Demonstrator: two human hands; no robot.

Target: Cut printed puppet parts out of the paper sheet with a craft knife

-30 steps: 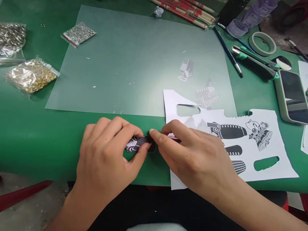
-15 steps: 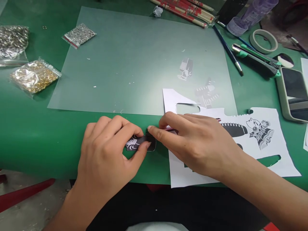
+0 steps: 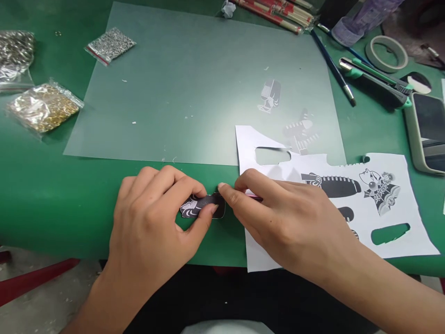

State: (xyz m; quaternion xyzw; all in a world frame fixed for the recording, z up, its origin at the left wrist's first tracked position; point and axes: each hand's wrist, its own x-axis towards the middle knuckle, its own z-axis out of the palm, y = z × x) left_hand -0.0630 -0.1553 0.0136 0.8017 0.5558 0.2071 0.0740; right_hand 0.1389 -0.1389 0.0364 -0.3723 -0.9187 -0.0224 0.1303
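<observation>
Near the front edge of the green table, a small black-and-white printed cutout [image 3: 197, 207] lies under the fingers of my left hand [image 3: 160, 213], whose thumb and index finger pinch it. My right hand [image 3: 278, 213] is closed round a thin pinkish tool [image 3: 255, 196], mostly hidden by the fingers; its tip is hidden near the cutout's upper right corner. Under and beside my right hand lies a white printed sheet [image 3: 389, 236] with cut-out openings, black shapes and a drawn figure.
A translucent sheet [image 3: 167, 88] covers the table's middle. Small bags of silver [image 3: 110, 45] and golden pieces [image 3: 47, 107] lie left. At right are a paintbrush [image 3: 333, 67], a cutter [image 3: 378, 86], a tape roll [image 3: 386, 53] and a phone [image 3: 429, 132]. Wrapped sticks [image 3: 274, 16] lie at the back.
My right hand has shifted slightly to the right, away from the cutout's edge, uncovering more of the printed sheet. My left hand holds the cutout much as before. The view has moved slightly.
</observation>
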